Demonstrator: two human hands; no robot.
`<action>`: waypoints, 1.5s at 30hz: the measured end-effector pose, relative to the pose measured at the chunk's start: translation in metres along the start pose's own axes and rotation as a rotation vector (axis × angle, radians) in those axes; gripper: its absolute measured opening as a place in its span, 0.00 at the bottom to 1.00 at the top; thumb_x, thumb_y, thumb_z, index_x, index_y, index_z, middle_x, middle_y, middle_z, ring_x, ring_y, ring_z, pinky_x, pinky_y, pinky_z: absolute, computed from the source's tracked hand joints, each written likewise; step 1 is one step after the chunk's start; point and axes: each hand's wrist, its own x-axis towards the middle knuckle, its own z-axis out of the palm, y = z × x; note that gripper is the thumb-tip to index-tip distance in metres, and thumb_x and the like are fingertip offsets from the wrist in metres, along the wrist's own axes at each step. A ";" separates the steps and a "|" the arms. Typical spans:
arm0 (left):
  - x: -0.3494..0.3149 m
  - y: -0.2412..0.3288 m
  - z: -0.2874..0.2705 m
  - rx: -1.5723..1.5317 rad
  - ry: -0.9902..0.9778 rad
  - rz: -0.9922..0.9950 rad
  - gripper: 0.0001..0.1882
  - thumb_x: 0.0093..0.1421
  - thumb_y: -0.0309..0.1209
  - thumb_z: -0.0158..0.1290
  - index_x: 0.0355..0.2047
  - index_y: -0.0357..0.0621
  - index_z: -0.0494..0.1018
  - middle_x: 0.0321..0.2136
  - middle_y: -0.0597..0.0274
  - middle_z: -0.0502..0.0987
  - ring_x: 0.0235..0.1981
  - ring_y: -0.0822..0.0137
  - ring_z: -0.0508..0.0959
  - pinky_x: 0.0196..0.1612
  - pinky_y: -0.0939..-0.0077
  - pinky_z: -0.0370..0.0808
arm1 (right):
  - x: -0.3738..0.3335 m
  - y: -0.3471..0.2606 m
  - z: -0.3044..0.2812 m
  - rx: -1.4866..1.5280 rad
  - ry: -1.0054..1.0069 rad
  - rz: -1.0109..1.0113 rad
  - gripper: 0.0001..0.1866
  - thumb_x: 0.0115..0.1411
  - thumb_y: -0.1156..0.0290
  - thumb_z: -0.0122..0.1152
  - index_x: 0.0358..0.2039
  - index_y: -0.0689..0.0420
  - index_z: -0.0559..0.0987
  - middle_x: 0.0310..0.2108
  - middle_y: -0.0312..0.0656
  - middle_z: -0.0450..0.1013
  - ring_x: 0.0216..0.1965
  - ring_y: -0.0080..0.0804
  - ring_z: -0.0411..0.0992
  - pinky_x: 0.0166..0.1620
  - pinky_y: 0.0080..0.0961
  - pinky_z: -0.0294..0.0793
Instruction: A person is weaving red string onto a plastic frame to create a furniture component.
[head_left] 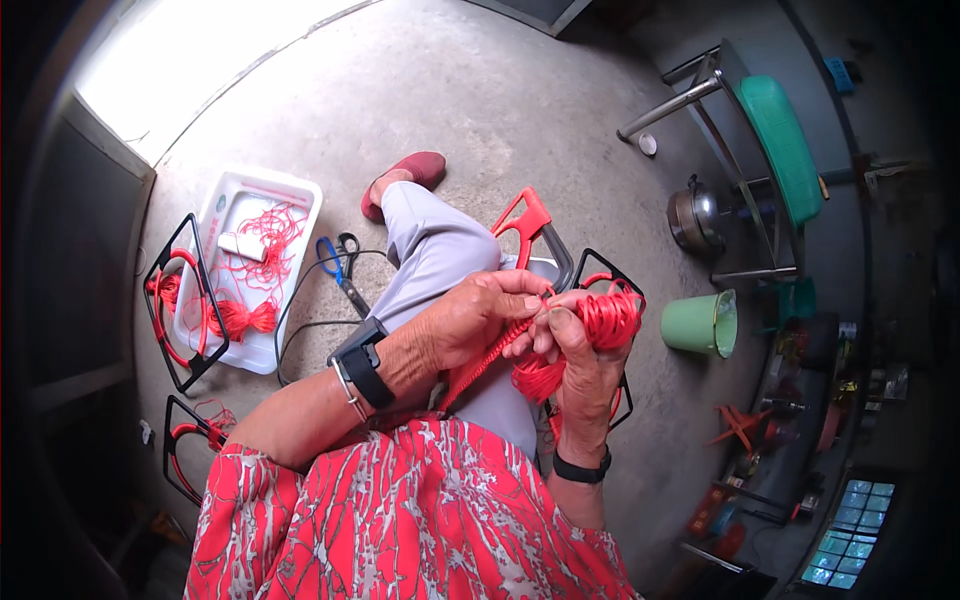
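Observation:
Above my lap, both hands meet over red cord work. My left hand [475,318] is closed, its thumb and fingers pinched at the near end of a red cord-wrapped strip [482,370] that runs down toward my shirt. What exactly lies between those fingertips is too small to tell. My right hand [580,372] is closed around a looped hank of red cord [608,318], thumb on top, its fingertips almost touching the left ones. Just beyond the hands stands a red and grey frame [528,218], partly hidden by my knee.
On the floor at left, a white tray [308,215] holds tangled red cord. Beside it lie blue-handled scissors [328,256] and a dark cable [300,325]. Black frames with red loops [205,300] flank me. At right are a green bin [690,323], metal pot [693,218] and rack [690,100].

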 end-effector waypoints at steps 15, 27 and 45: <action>-0.010 0.020 -0.006 0.144 0.090 0.046 0.11 0.63 0.27 0.48 0.45 0.40 0.69 0.26 0.58 0.74 0.23 0.66 0.74 0.27 0.76 0.71 | -0.045 0.025 -0.084 0.428 0.196 0.148 0.09 0.62 0.66 0.57 0.33 0.59 0.73 0.15 0.29 0.56 0.14 0.18 0.56 0.19 0.15 0.57; -0.002 0.019 -0.014 0.134 0.006 0.024 0.11 0.62 0.27 0.49 0.45 0.42 0.71 0.27 0.56 0.76 0.23 0.64 0.75 0.37 0.65 0.72 | 0.018 -0.051 -0.093 0.744 0.001 -0.171 0.13 0.66 0.60 0.48 0.29 0.54 0.70 0.12 0.28 0.52 0.14 0.18 0.53 0.18 0.18 0.55; -0.002 0.021 -0.012 0.080 -0.028 0.026 0.12 0.63 0.26 0.48 0.47 0.38 0.68 0.27 0.58 0.74 0.25 0.67 0.76 0.54 0.52 0.70 | -0.091 0.056 -0.103 0.331 0.440 0.410 0.11 0.56 0.68 0.63 0.37 0.57 0.73 0.14 0.27 0.59 0.13 0.17 0.59 0.15 0.16 0.58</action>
